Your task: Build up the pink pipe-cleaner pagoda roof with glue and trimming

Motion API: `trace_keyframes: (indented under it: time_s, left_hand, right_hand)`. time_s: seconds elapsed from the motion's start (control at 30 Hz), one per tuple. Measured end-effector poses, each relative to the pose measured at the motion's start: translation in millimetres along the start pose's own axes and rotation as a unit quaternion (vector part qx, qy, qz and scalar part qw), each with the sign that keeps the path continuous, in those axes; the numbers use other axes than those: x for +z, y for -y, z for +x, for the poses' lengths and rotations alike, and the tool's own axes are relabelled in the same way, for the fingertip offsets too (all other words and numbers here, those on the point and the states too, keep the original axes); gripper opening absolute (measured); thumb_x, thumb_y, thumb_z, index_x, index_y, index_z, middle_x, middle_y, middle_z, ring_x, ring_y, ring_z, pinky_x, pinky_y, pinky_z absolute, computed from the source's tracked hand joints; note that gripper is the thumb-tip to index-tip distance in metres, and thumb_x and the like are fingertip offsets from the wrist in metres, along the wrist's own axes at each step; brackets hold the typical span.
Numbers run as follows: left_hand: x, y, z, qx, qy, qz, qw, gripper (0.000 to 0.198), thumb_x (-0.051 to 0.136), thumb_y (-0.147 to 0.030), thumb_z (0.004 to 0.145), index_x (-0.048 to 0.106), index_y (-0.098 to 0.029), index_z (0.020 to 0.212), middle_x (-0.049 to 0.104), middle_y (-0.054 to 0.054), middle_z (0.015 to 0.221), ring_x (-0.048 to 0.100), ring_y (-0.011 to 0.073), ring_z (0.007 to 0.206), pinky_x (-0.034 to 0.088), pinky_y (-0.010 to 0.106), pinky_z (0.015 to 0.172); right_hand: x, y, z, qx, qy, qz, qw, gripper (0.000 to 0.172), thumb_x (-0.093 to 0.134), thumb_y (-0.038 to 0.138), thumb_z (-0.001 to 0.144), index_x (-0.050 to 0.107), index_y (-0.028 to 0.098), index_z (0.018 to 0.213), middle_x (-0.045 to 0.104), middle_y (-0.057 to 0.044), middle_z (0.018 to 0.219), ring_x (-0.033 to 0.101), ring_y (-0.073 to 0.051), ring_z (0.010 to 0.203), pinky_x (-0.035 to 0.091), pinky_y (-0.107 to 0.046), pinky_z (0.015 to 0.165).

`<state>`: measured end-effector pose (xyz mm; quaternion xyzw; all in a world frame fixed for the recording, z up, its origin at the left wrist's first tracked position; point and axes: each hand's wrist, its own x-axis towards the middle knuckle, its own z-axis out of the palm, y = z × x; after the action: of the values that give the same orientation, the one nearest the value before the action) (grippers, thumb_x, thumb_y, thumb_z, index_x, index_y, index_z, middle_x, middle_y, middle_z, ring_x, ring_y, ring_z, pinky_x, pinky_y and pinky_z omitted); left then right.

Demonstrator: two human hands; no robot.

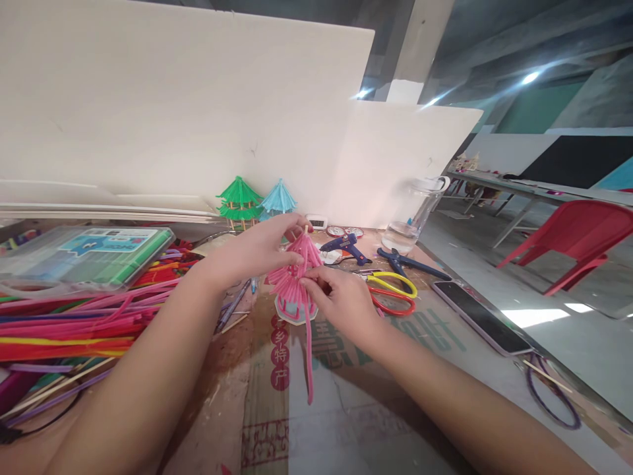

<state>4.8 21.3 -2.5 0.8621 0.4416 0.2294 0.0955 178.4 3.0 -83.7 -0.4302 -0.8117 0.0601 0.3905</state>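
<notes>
Left fingers [293, 257]: pinching top of pavilion [284, 285], perhaps to steady it.
Right fingers [316, 291]: pinching strip [309, 359] against roof.
Pavilion: upright, mid-surface [356, 422], toward far edge.
Glue gun [349, 248]: behind, likely for easy reach.

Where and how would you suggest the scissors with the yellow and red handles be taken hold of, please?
I would grip the scissors by their handle loops, coming from the right, the side where the phone lies: the open loops point that way, while the blade end points left, close by the right hand.
</notes>
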Motion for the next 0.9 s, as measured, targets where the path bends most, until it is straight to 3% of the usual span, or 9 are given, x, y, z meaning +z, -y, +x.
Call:
trace_keyframes:
  time_s: [0.23,0.47,0.57,0.77,0.9]
  left_hand:
    - [0.3,-2.3,-0.1,-0.005,-0.013,-0.013,1.000,0.033,0.052,-0.023,0.076,0.052,-0.019,0.109,0.059,0.003,0.109,0.054,0.0185,0.099,0.041,0.027,0.085]
    - [3.5,-0.3,1.9,0.003,-0.028,-0.003,1.000,0.029,0.053,-0.024,0.076,0.053,-0.019,0.104,0.059,0.003,0.103,0.055,0.0184,0.095,0.042,0.028,0.084]
    - [4.0,1.3,2.3,0.007,-0.033,-0.009,0.999,0.027,0.053,-0.024,0.076,0.054,-0.019,0.103,0.059,0.002,0.101,0.055,0.0177,0.092,0.043,0.027,0.082]
    - [6.3,2.0,3.2,0.001,-0.053,-0.035,0.998,0.026,0.051,-0.027,0.081,0.057,-0.019,0.105,0.062,0.002,0.100,0.057,0.0169,0.092,0.044,0.026,0.082]
    - [3.6,-0.3,2.7,-0.020,-0.089,-0.052,0.994,0.034,0.047,-0.034,0.086,0.056,-0.019,0.115,0.065,0.003,0.105,0.058,0.0171,0.093,0.043,0.026,0.081]
  right_hand:
    - [1.1,-2.0,-2.2,-0.027,-0.006,-0.008,1.000,0.019,0.055,0.030,0.089,0.070,0.019,0.084,0.068,-0.001,0.067,0.057,-0.013,0.057,0.035,-0.024,0.055]
    - [1.8,-5.8,-4.5,-0.174,-0.074,-0.121,0.974,0.023,0.048,0.025,0.092,0.068,0.016,0.086,0.070,-0.005,0.070,0.062,-0.016,0.064,0.035,-0.027,0.059]
    - [0.1,-6.9,-3.9,-0.185,-0.079,-0.145,0.969,0.020,0.049,0.024,0.092,0.067,0.016,0.085,0.068,-0.004,0.067,0.061,-0.016,0.062,0.035,-0.027,0.058]
    - [-4.4,-10.6,-1.0,-0.148,-0.058,-0.113,0.981,0.017,0.053,0.030,0.091,0.066,0.020,0.087,0.068,-0.001,0.067,0.061,-0.015,0.061,0.036,-0.026,0.057]
    - [-13.3,-12.0,2.4,-0.192,-0.041,-0.042,0.980,0.017,0.051,0.024,0.091,0.067,0.019,0.090,0.071,-0.003,0.077,0.063,-0.015,0.069,0.041,-0.025,0.064]
